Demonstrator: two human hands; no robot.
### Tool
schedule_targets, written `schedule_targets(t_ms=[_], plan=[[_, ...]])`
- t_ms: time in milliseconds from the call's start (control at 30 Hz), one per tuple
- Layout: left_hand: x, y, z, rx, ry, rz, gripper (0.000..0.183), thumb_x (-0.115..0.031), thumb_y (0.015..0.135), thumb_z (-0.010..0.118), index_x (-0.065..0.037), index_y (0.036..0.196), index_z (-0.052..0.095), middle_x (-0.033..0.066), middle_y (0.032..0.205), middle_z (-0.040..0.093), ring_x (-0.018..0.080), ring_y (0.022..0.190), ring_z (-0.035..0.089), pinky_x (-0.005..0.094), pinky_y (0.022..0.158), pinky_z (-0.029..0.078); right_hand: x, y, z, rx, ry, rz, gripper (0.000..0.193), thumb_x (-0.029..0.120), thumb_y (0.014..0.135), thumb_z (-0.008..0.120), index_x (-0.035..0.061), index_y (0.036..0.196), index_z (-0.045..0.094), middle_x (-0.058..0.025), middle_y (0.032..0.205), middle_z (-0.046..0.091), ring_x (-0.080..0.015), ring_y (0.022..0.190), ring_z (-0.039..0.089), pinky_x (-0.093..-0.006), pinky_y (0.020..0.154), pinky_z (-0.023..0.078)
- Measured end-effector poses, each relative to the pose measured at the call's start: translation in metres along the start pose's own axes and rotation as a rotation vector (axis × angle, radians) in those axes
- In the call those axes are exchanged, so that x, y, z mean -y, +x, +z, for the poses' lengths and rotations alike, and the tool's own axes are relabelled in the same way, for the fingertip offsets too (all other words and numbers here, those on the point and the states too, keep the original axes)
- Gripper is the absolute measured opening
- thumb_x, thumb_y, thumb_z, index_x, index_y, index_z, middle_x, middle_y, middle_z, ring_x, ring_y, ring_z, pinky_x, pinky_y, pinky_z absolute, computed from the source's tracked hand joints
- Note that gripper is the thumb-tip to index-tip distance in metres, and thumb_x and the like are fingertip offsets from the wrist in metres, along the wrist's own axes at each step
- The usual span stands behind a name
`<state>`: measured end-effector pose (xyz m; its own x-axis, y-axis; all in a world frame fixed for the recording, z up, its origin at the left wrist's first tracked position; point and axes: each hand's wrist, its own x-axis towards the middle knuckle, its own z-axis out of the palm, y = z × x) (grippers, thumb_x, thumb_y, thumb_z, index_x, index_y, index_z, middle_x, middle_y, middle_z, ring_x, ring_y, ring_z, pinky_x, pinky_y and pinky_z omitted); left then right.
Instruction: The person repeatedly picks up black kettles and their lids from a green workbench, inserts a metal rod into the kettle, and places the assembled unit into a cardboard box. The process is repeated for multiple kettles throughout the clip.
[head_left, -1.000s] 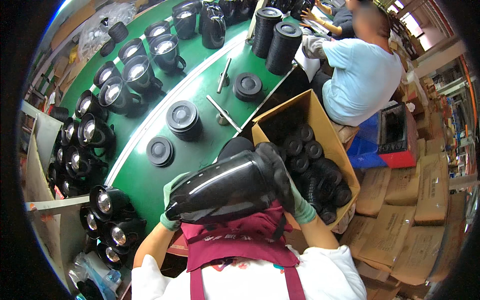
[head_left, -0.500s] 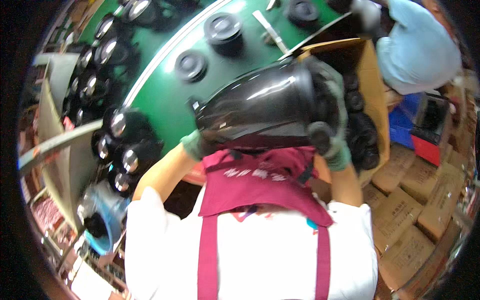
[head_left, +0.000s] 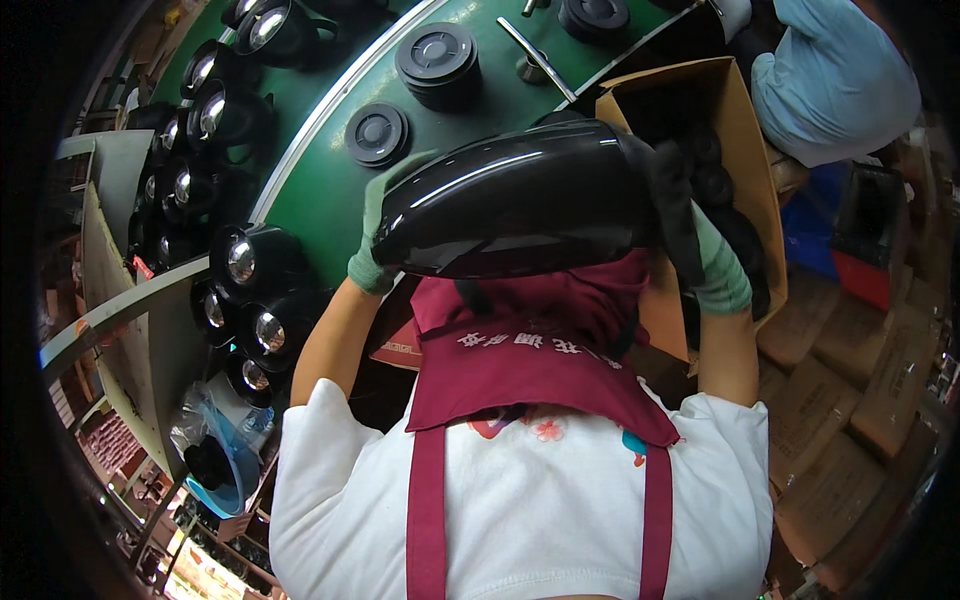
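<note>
A large glossy black jug body (head_left: 510, 205) lies on its side across my front, just above my maroon apron (head_left: 540, 370). My left hand (head_left: 380, 225), in a green knitted glove, is closed around its narrower left end, with most fingers hidden behind it. My right hand (head_left: 705, 235) wears a green glove with a dark coated palm and grips the wider right end; its fingertips are partly hidden against the black surface. Beyond the jug, round black lids stand on the green table (head_left: 310, 190): one flat lid (head_left: 378, 135) and a stack of lids (head_left: 438, 62).
Several black jugs with silvery insides (head_left: 240, 260) crowd the left. An open carton (head_left: 755, 170) of black round parts stands right of my right hand. A metal T-shaped tool (head_left: 537, 62) sits at the back. Another person's light-blue sleeve (head_left: 835, 80) shows far right, above brown cartons (head_left: 800, 420).
My left hand has moved up around the jug's left end. My right hand has shifted outward on the wider end, and the jug has turned, its small protrusion now out of sight.
</note>
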<state>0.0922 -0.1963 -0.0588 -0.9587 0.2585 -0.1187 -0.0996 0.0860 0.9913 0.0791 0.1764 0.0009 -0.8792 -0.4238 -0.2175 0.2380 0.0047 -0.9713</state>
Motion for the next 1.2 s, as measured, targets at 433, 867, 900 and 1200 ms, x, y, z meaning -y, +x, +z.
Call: schedule_targets(t_ms=[433,867,900,1200], plan=[[-0.055,0.009,0.019,-0.037,0.151,0.049,0.049,-0.015,0.071,0.079,-0.001,0.117,0.069,0.0127,0.111,0.071,0.0258,0.100,0.070,0.0357,0.095,0.052,-0.019,-0.003,0.010,0.031,-0.177,-0.257,0.052,0.021,0.112,0.029,-0.0011,0.159,0.022,-0.0098,0.162,0.030,-0.0191,0.148,0.031,-0.0296,0.122,0.022],[0.012,-0.012,0.028,-0.089,-0.185,0.029,0.042,-0.016,0.092,0.066,0.000,0.130,0.061,0.0061,0.121,0.067,0.0172,0.101,0.065,0.0329,0.094,0.053,0.003,-0.003,0.026,-0.233,-0.247,-0.328,0.054,0.022,0.104,0.048,-0.0010,0.152,0.039,-0.0138,0.148,0.050,-0.0256,0.134,0.049,-0.0363,0.117,0.034],[0.037,-0.017,0.028,-0.086,-0.215,0.048,0.039,-0.017,0.096,0.062,0.000,0.131,0.061,0.0067,0.123,0.067,0.0172,0.101,0.065,0.0330,0.094,0.053,0.005,-0.005,0.031,-0.260,-0.266,-0.360,0.054,0.023,0.105,0.047,-0.0007,0.152,0.039,-0.0138,0.148,0.049,-0.0256,0.134,0.049,-0.0363,0.117,0.033],[-0.049,0.012,0.040,-0.146,-0.351,-0.071,0.044,-0.016,0.084,0.073,0.002,0.124,0.067,0.0120,0.118,0.071,0.0212,0.108,0.068,0.0351,0.099,0.051,0.023,0.008,0.023,-0.217,-0.283,-0.313,0.055,0.033,0.108,0.039,0.0012,0.153,0.039,-0.0138,0.150,0.046,-0.0250,0.136,0.045,-0.0363,0.117,0.032]])
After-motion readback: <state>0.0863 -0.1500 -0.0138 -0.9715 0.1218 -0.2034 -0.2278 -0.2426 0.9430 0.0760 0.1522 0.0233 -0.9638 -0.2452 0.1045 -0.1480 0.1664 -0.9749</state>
